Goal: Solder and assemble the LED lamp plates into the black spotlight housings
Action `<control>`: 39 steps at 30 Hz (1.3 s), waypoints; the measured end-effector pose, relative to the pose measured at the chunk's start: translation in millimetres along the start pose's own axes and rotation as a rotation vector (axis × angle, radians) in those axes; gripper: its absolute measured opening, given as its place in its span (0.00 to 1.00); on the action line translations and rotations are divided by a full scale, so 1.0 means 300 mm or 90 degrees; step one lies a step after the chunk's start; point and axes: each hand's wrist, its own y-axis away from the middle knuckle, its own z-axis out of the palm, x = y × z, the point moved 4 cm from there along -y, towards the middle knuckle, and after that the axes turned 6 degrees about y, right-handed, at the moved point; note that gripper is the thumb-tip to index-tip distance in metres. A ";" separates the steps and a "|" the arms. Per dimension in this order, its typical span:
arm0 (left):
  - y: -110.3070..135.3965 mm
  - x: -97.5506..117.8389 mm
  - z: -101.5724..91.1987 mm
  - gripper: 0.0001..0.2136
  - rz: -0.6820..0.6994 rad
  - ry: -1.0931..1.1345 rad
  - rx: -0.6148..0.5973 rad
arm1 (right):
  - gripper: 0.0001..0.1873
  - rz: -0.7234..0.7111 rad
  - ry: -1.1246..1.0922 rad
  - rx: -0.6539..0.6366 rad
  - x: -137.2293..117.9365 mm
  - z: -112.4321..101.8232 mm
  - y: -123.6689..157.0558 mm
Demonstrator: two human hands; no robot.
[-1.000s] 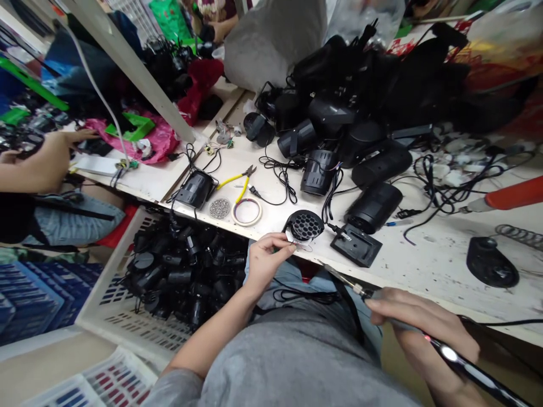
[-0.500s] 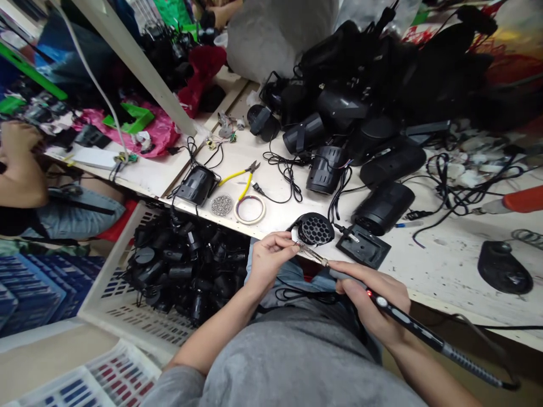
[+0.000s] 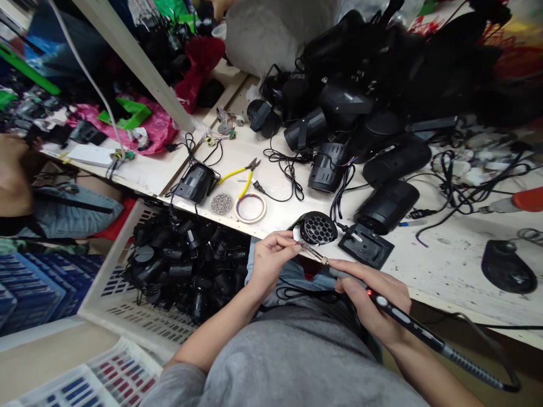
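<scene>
My right hand (image 3: 375,299) is wrapped round a black soldering iron (image 3: 407,323) with a small red light lit on its handle. The iron's metal tip points left and reaches the fingertips of my left hand (image 3: 274,257). Those fingers are pinched together at the table's edge, on what look like thin wires; the exact piece is too small to make out. Just beyond them lies a black round housing (image 3: 318,228) with a honeycomb face. A flat black base plate (image 3: 365,247) sits to its right, by a black cylindrical housing (image 3: 386,206).
Yellow-handled pliers (image 3: 244,181), a roll of tape (image 3: 250,208) and a heap of small screws (image 3: 221,203) lie on the white table (image 3: 449,265). Below, a white crate (image 3: 95,299) holds black parts. An orange-handled tool (image 3: 526,199) is at right. Another person's arm (image 3: 14,175) shows at left.
The view has shifted slightly, so the things on the table appear a little further right. Both hands keep their hold, with the iron's tip still at my left fingertips.
</scene>
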 end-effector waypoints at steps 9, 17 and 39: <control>0.005 -0.012 0.000 0.08 0.020 0.007 -0.013 | 0.13 0.155 -0.106 0.034 0.024 0.015 0.026; 0.008 -0.014 0.014 0.09 0.014 0.021 -0.013 | 0.12 0.179 -0.112 0.042 0.037 0.021 0.047; 0.007 -0.016 0.015 0.11 0.017 0.020 -0.004 | 0.13 0.215 -0.161 0.084 0.028 0.037 0.036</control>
